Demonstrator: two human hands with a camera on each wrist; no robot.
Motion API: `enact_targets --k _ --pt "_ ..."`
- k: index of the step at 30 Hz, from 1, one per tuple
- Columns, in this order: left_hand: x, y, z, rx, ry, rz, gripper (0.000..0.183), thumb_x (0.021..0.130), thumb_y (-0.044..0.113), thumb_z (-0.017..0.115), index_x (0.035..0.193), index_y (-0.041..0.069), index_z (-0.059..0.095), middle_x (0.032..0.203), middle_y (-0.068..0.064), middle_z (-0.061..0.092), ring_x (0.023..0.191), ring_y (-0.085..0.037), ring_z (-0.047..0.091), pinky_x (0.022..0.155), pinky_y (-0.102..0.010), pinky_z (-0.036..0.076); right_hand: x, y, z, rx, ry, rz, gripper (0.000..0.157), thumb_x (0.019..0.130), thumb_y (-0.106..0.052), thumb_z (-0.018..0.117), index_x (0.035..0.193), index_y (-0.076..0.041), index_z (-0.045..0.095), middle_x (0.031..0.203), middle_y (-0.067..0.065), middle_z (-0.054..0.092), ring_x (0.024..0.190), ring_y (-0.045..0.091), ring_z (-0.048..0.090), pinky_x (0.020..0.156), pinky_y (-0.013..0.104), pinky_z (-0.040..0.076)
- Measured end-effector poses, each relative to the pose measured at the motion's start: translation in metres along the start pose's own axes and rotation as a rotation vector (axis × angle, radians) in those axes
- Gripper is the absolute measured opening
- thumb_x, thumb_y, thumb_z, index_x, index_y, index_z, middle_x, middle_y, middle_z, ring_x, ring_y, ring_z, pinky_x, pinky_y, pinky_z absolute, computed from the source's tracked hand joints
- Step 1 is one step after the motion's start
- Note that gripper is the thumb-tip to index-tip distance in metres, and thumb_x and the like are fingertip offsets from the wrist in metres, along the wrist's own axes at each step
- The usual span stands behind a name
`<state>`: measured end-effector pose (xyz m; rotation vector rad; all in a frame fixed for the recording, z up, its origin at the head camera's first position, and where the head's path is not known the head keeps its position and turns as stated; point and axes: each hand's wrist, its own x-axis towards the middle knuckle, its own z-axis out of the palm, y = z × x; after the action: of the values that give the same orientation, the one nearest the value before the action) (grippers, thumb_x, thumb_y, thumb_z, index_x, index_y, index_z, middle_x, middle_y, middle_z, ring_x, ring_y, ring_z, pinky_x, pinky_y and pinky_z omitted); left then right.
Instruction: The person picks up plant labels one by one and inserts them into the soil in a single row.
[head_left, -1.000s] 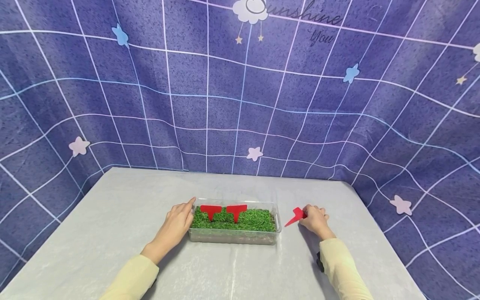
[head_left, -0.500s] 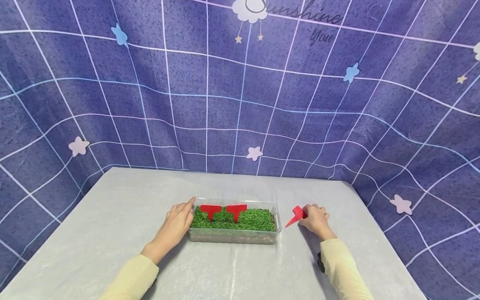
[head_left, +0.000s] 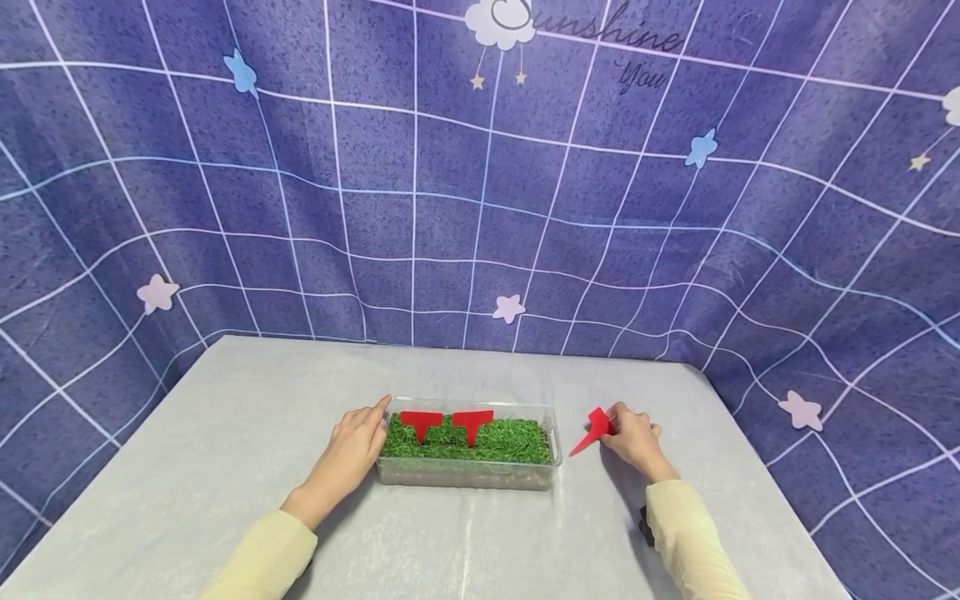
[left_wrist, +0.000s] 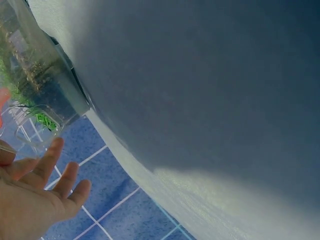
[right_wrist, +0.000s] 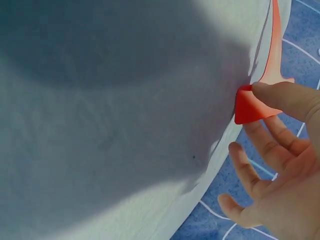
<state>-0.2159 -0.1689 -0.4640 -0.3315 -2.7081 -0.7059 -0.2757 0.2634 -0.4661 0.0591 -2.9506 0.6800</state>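
Note:
A clear plastic tub (head_left: 465, 477) filled with soil and green grass (head_left: 510, 437) sits mid-table. Two red T-shaped plant labels, a left one (head_left: 422, 419) and a right one (head_left: 472, 421), stand upright in the grass. My left hand (head_left: 352, 437) rests against the tub's left end, its fingers fairly straight in the left wrist view. Right of the tub, my right hand (head_left: 633, 437) pinches a third red plant label (right_wrist: 257, 107) by its wide head between thumb and fingers. That label's pointed stem slants toward the tub, low over the table.
A pale grey cloth covers the table (head_left: 285, 392). Behind it and along both sides hangs a blue-purple curtain (head_left: 450, 250) with white grid lines and stars. A short gap of tabletop separates the tub's right end from the held label.
The label in my right hand has turned slightly, and that hand has shifted a little. The left hand, the tub and both standing labels look unmoved.

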Motion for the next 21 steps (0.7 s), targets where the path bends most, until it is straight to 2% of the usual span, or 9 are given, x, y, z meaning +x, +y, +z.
enact_targets --k 4,11,16,21 --pt "-0.0001 0.0002 0.0001 -0.001 0.0 0.001 0.044 0.095 0.017 0.04 0.138 0.006 0.039 0.125 -0.016 0.056 0.116 -0.036 0.047 0.097 -0.054 0.036 0.0001 0.0027 0.0001 0.017 -0.001 -0.022 0.026 0.074 -0.008 0.069 0.098 -0.004 0.059 0.083 0.011 0.067 0.089 0.036 0.051 0.076 0.05 0.03" --pt "0.0002 0.0004 0.0004 -0.001 -0.004 -0.004 0.044 0.095 0.018 0.04 0.138 0.006 0.038 0.125 -0.016 0.056 0.116 -0.035 0.047 0.097 -0.055 0.035 0.0007 0.0043 0.0 0.055 0.008 -0.041 0.008 0.082 -0.01 0.061 0.089 -0.006 0.062 0.091 0.013 0.068 0.091 0.037 0.053 0.077 0.051 0.03" --pt "0.0001 -0.0005 0.001 0.0 -0.002 -0.006 0.044 0.095 0.018 0.04 0.138 0.007 0.038 0.126 -0.016 0.055 0.116 -0.035 0.047 0.097 -0.055 0.035 0.0018 0.003 -0.001 0.076 0.032 -0.081 0.007 0.083 -0.009 0.059 0.088 -0.005 0.062 0.087 0.012 0.069 0.087 0.033 0.06 0.072 0.047 0.034" --pt "-0.0002 -0.0004 0.0006 0.001 -0.002 -0.007 0.044 0.095 0.018 0.04 0.138 0.007 0.038 0.126 -0.016 0.055 0.116 -0.035 0.047 0.097 -0.054 0.036 0.0039 0.0011 -0.0023 0.109 0.041 -0.127 0.008 0.084 -0.006 0.057 0.09 -0.004 0.062 0.083 0.009 0.069 0.081 0.026 0.062 0.073 0.045 0.041"
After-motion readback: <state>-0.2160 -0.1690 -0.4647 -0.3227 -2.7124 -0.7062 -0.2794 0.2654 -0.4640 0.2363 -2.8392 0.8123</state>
